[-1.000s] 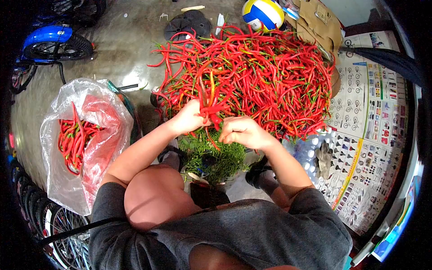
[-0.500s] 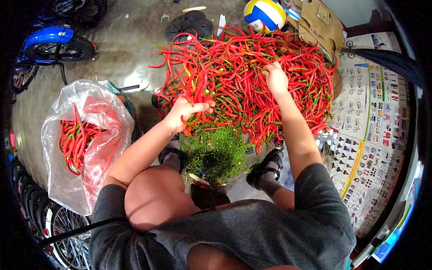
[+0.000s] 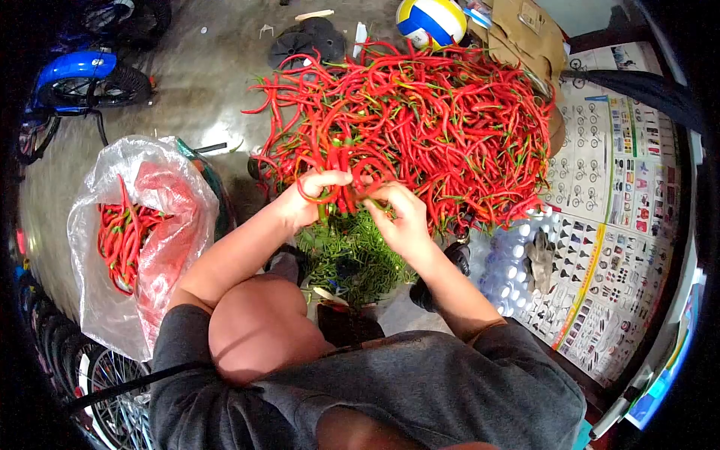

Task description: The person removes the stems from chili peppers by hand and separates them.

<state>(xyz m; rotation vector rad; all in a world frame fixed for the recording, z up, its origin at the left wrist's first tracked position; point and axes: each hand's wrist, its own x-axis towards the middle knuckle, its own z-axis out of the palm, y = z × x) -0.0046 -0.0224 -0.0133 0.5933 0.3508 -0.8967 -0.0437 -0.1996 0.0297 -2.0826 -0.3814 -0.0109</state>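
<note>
Several red chillies (image 3: pixel 341 176) are bunched in my left hand (image 3: pixel 304 201), whose fingers are closed round them. Close beside it on the right, my right hand (image 3: pixel 401 215) pinches at a chilli's end near the bunch. Beyond both hands spreads a large heap of red chillies (image 3: pixel 457 127) with green stems. Under my hands lies a pile of green stems (image 3: pixel 352 259). To the left stands an open clear plastic bag (image 3: pixel 94 296) holding more red chillies (image 3: pixel 124 240).
A volleyball (image 3: pixel 431 21) and torn cardboard (image 3: pixel 525 37) lie behind the heap. A blue bicycle (image 3: pixel 75 67) is at the upper left, and wheels (image 3: pixel 112 390) at the lower left. Printed poster sheets (image 3: pixel 600 270) and plastic bottles (image 3: pixel 510 266) are at the right.
My right hand reached out to the heap half a second ago and has come back beside my left hand, now pinching at a chilli. My left hand has kept its bunch.
</note>
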